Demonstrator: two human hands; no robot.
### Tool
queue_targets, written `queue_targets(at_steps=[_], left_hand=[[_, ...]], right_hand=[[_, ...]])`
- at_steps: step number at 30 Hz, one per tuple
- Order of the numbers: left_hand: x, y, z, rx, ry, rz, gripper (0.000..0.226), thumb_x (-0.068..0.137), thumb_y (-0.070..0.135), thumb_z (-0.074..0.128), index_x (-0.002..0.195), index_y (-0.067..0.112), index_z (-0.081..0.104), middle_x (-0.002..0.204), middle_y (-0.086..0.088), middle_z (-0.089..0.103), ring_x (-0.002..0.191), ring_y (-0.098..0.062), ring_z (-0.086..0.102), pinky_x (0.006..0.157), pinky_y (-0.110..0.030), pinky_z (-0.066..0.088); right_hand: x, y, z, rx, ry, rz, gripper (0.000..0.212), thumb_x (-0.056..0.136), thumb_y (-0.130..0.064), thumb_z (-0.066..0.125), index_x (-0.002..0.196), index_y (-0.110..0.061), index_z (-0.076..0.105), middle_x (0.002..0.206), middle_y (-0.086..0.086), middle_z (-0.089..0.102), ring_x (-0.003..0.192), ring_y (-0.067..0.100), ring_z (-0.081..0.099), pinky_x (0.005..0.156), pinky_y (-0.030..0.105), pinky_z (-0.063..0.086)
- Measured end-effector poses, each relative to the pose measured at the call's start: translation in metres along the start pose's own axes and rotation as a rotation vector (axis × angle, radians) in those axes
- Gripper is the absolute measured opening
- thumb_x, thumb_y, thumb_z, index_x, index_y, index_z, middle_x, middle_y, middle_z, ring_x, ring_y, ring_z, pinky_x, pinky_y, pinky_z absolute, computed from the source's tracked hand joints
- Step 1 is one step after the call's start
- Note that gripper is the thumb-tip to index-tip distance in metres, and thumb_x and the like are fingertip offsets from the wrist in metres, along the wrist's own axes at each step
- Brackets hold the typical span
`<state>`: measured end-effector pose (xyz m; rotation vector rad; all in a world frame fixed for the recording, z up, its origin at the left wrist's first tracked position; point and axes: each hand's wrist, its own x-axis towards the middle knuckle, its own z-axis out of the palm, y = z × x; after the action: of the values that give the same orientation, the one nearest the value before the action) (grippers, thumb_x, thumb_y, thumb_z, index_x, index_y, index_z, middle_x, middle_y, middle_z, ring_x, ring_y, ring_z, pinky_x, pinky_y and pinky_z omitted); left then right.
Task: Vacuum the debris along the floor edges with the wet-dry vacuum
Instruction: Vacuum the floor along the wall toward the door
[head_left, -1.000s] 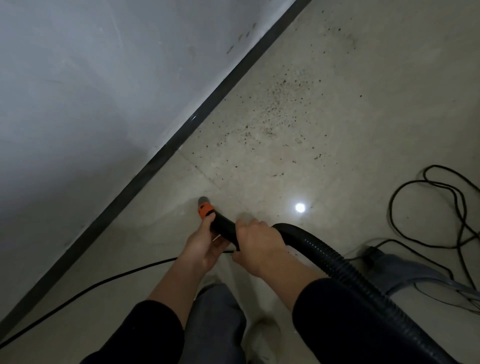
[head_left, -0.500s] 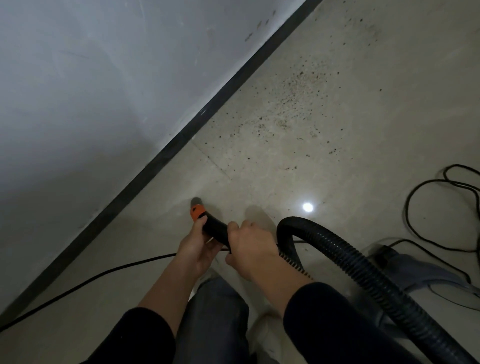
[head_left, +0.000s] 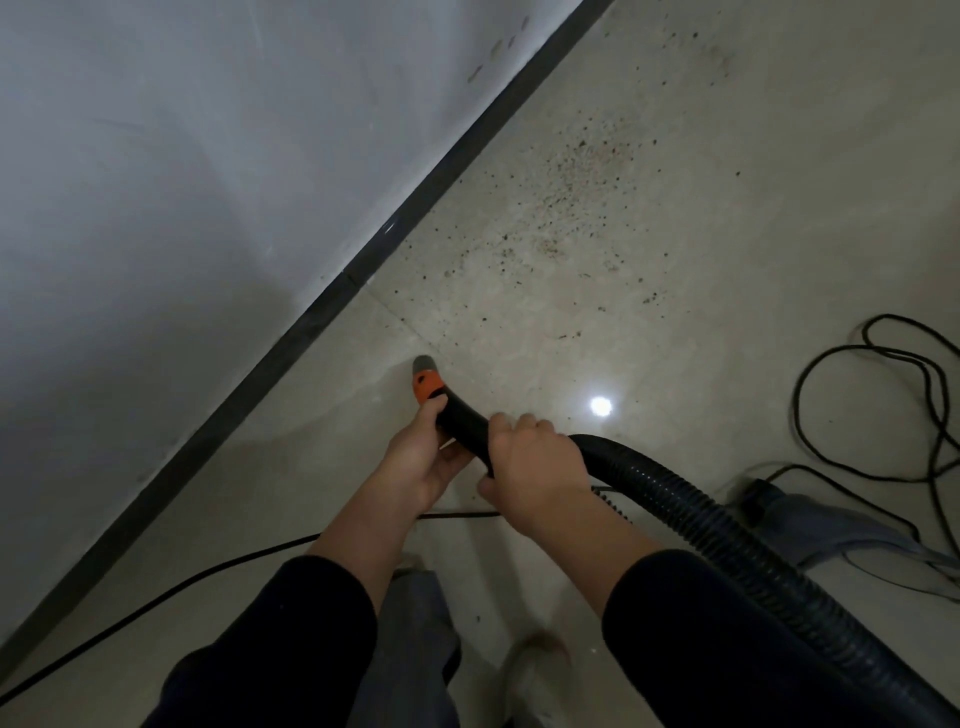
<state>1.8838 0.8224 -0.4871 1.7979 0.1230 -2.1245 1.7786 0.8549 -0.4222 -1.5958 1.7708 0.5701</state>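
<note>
Head view: the left hand (head_left: 415, 467) grips the black tube just behind its orange collar, fingers curled round it; the right hand (head_left: 535, 467) is wrapped over the same tube further back, where the ribbed hose (head_left: 675, 514) begins; both grips are closed on the tube. The nozzle (head_left: 427, 376) points down at the floor (head_left: 727, 260), near the dark baseboard (head_left: 311, 332) and just short of a tile joint. The debris (head_left: 571, 197) lies beyond that joint as a scatter of dark specks beside the baseboard, apart from the nozzle tip and apparently untouched; further specks run on toward the top of the frame. The tile nearest the person looks largely clean, a few specks near the shoe (head_left: 535, 675) excepted; judged from this, most of the edge run is left. A power cord (head_left: 883, 405) loops on the floor at the right; a second cable (head_left: 156, 597) passes under the forearms. Against the frame half a second earlier, the nozzle sits closer to the joint and the debris; the hose, then arched up beside the right hand, lies lower; both grips are unchanged.
</note>
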Motion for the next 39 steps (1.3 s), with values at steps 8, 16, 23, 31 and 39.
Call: queue_targets(at_steps=[8, 16, 23, 31, 39], left_hand=[[0.020, 0.001, 0.007, 0.089, -0.110, 0.046, 0.040, 0.102, 0.028, 0.051, 0.132, 0.002, 0.048, 0.115, -0.017, 0.062, 0.096, -0.024, 0.065, 0.064, -0.029, 0.056], [0.032, -0.014, -0.006, 0.108, -0.205, 0.125, 0.046, 0.099, 0.027, 0.054, 0.135, -0.001, 0.050, 0.110, -0.017, 0.067, 0.096, -0.021, 0.066, 0.058, -0.024, 0.059], [0.033, -0.025, -0.012, 0.086, -0.221, 0.203, 0.046, 0.098, 0.028, 0.055, 0.134, -0.001, 0.052, 0.118, -0.018, 0.065, 0.099, -0.021, 0.065, 0.062, -0.024, 0.059], [0.043, -0.045, -0.015, 0.065, -0.234, 0.246, 0.045, 0.097, 0.027, 0.056, 0.132, -0.001, 0.054, 0.115, -0.016, 0.066, 0.097, -0.020, 0.066, 0.064, -0.023, 0.057], [0.046, -0.051, -0.005, 0.019, -0.148, 0.333, 0.043, 0.094, 0.031, 0.061, 0.124, -0.001, 0.058, 0.101, -0.014, 0.067, 0.090, -0.020, 0.066, 0.060, -0.025, 0.056]], right_hand=[[0.005, 0.014, 0.008, 0.021, 0.104, 0.022, 0.040, 0.091, -0.027, 0.056, 0.124, -0.009, 0.043, 0.113, 0.011, 0.052, 0.100, 0.025, 0.053, 0.070, 0.030, 0.036], [0.002, 0.025, 0.022, -0.014, 0.117, -0.122, 0.041, 0.086, -0.018, 0.061, 0.122, -0.010, 0.042, 0.113, 0.009, 0.052, 0.098, 0.025, 0.054, 0.068, 0.031, 0.038], [-0.006, 0.024, 0.032, -0.038, 0.198, -0.197, 0.048, 0.086, -0.024, 0.061, 0.127, -0.011, 0.039, 0.112, 0.008, 0.050, 0.098, 0.024, 0.051, 0.068, 0.031, 0.037], [-0.009, 0.031, 0.047, -0.105, 0.202, -0.212, 0.053, 0.085, -0.024, 0.062, 0.131, -0.010, 0.038, 0.108, 0.009, 0.053, 0.091, 0.024, 0.051, 0.067, 0.031, 0.037], [-0.012, 0.027, 0.044, -0.095, 0.235, -0.201, 0.038, 0.085, -0.019, 0.059, 0.119, -0.009, 0.043, 0.096, 0.007, 0.046, 0.082, 0.021, 0.041, 0.066, 0.031, 0.034]])
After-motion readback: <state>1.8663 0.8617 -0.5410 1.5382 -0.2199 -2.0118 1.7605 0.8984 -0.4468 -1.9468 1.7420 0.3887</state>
